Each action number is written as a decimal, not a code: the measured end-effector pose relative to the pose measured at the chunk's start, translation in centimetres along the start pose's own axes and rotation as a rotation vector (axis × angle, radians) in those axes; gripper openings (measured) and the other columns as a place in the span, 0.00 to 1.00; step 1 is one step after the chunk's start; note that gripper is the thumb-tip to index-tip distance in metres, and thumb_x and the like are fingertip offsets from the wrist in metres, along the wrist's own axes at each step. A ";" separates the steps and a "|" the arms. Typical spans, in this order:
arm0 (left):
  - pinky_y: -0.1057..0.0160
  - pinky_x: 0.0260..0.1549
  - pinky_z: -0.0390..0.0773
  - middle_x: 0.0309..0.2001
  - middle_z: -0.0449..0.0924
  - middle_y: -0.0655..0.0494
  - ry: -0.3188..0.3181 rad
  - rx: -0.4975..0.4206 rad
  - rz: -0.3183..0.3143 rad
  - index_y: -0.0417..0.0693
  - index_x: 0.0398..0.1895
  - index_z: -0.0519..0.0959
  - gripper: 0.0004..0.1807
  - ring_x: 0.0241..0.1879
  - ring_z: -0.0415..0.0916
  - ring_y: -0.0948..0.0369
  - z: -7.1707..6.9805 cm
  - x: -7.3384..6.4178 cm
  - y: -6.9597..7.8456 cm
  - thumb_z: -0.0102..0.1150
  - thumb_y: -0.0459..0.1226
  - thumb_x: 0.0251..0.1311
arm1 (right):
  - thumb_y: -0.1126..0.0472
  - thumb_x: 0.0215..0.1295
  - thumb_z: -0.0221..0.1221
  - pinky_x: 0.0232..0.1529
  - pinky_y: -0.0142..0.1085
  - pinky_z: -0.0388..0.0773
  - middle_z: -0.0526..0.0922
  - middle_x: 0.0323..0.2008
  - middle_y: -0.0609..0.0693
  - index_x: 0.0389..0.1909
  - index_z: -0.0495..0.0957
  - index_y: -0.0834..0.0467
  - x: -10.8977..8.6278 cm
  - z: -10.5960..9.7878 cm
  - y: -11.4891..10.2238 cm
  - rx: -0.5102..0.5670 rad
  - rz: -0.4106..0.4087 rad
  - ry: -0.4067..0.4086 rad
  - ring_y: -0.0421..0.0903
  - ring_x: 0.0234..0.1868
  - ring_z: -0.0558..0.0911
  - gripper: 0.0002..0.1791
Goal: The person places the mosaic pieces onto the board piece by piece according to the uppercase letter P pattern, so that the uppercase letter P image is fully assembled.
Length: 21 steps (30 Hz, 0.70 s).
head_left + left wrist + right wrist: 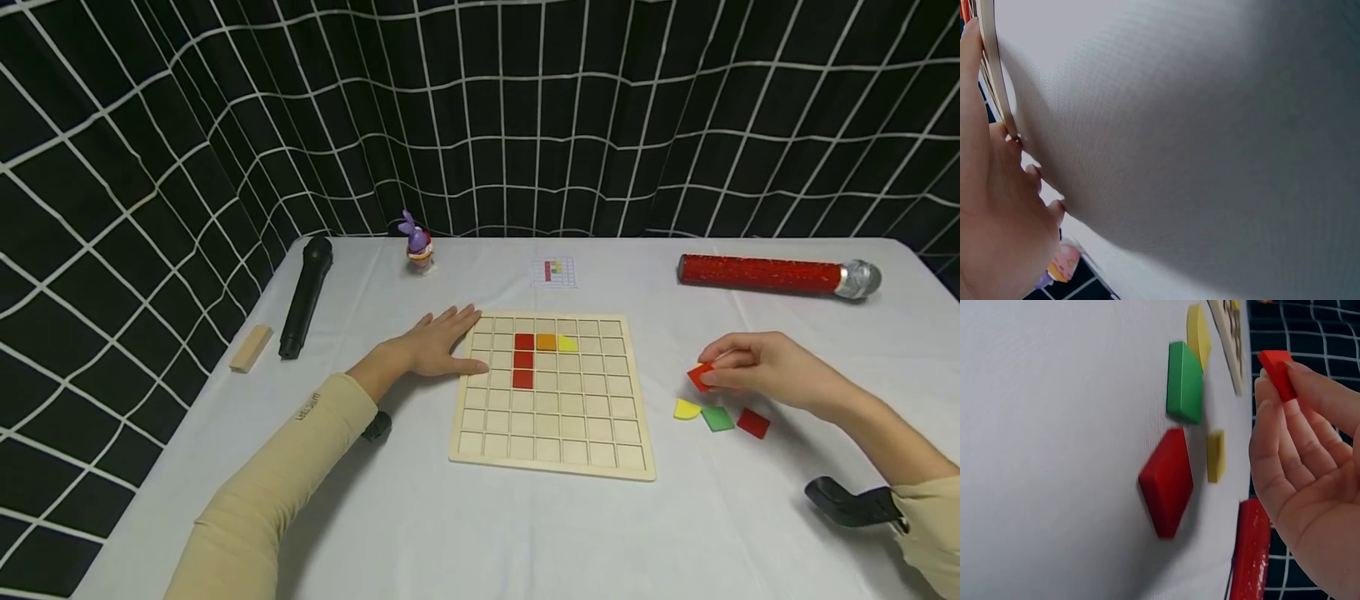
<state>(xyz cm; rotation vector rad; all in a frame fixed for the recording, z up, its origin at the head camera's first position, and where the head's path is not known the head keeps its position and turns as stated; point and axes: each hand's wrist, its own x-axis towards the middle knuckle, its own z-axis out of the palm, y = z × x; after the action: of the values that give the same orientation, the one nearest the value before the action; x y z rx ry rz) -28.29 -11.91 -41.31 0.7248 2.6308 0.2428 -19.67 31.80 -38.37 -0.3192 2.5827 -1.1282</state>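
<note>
A wooden grid board [551,425] lies mid-table, bearing three red tiles [523,360] in a column, an orange tile [546,342] and a yellow tile [567,344]. My left hand [438,343], fingers spread, rests at the board's left edge, thumb over its rim. Right of the board my right hand [772,371] pinches a red square tile [1280,374] between thumb and fingertips, raised over the cloth. Below it lie a rounded yellow tile [686,409], a green tile [717,418] and another red tile [753,422]. A second loose yellow tile [1215,456] shows in the right wrist view.
A small card with a printed coloured grid [555,272] lies behind the board. A purple-topped figurine [418,243] stands back left, near a black microphone [307,296] and a wooden block [251,348]. A red microphone [776,275] lies back right.
</note>
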 end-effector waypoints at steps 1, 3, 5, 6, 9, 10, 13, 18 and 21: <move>0.48 0.68 0.33 0.76 0.34 0.56 0.002 0.000 0.003 0.52 0.77 0.39 0.53 0.73 0.31 0.56 0.0 0.0 0.0 0.46 0.68 0.58 | 0.56 0.63 0.64 0.37 0.29 0.77 0.85 0.36 0.52 0.49 0.74 0.67 0.1 0.1 -0.1 0.004 0.000 -0.002 0.44 0.35 0.82 0.21; 0.49 0.68 0.34 0.76 0.33 0.57 0.004 0.002 0.006 0.53 0.77 0.39 0.52 0.73 0.31 0.56 0.1 0.0 0.0 0.46 0.67 0.58 | 0.56 0.62 0.64 0.38 0.29 0.78 0.84 0.35 0.53 0.49 0.75 0.67 0.5 0.5 -0.4 0.022 0.010 -0.007 0.44 0.35 0.82 0.21; 0.49 0.68 0.34 0.76 0.33 0.57 0.006 0.005 0.008 0.52 0.77 0.39 0.52 0.73 0.31 0.56 0.1 0.0 -0.1 0.46 0.67 0.58 | 0.56 0.62 0.64 0.38 0.30 0.78 0.83 0.36 0.53 0.49 0.75 0.67 0.7 0.8 -0.6 0.047 0.024 -0.018 0.44 0.36 0.81 0.21; 0.49 0.68 0.34 0.76 0.33 0.57 0.006 0.004 0.009 0.52 0.77 0.39 0.52 0.73 0.31 0.56 0.1 0.0 -0.1 0.46 0.67 0.58 | 0.56 0.62 0.64 0.38 0.30 0.79 0.83 0.36 0.53 0.50 0.75 0.68 0.8 0.9 -0.7 0.056 0.031 -0.022 0.44 0.36 0.81 0.22; 0.49 0.68 0.33 0.76 0.33 0.58 0.002 0.009 0.001 0.53 0.77 0.38 0.53 0.73 0.30 0.56 0.1 0.0 0.0 0.46 0.68 0.58 | 0.55 0.62 0.64 0.39 0.30 0.79 0.83 0.37 0.54 0.51 0.74 0.68 1.2 1.3 -1.0 0.086 0.054 -0.042 0.45 0.37 0.82 0.24; 0.49 0.68 0.33 0.76 0.33 0.58 0.002 0.009 0.000 0.53 0.77 0.38 0.53 0.73 0.30 0.57 0.1 0.0 0.0 0.46 0.68 0.58 | 0.55 0.62 0.64 0.39 0.30 0.79 0.84 0.37 0.54 0.51 0.74 0.68 1.3 1.4 -1.1 0.090 0.061 -0.047 0.44 0.37 0.82 0.24; 0.50 0.68 0.33 0.76 0.33 0.58 0.002 0.012 -0.008 0.54 0.77 0.38 0.53 0.73 0.30 0.57 0.1 0.1 -0.1 0.45 0.69 0.57 | 0.53 0.62 0.64 0.40 0.29 0.77 0.84 0.38 0.53 0.52 0.75 0.68 1.7 1.8 -1.4 0.084 0.069 -0.056 0.44 0.38 0.81 0.25; 0.50 0.68 0.33 0.76 0.33 0.59 0.005 0.014 -0.013 0.54 0.77 0.38 0.53 0.73 0.30 0.57 0.2 0.1 -0.1 0.45 0.69 0.57 | 0.55 0.62 0.64 0.40 0.31 0.79 0.84 0.38 0.54 0.53 0.74 0.69 2.3 2.6 -1.8 0.131 0.063 -0.075 0.45 0.37 0.81 0.25; 0.50 0.68 0.33 0.76 0.33 0.58 0.008 0.012 -0.008 0.54 0.77 0.38 0.53 0.73 0.30 0.57 0.1 0.0 0.0 0.46 0.69 0.57 | 0.57 0.63 0.63 0.39 0.33 0.80 0.84 0.38 0.54 0.53 0.74 0.70 2.5 3.2 -2.0 0.176 0.061 -0.089 0.47 0.36 0.82 0.24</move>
<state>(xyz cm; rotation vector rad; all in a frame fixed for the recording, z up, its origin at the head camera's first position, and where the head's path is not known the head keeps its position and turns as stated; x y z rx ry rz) -28.28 -11.91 -41.47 0.7191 2.6444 0.2285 -20.73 27.51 -39.37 -0.2424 2.3800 -1.2781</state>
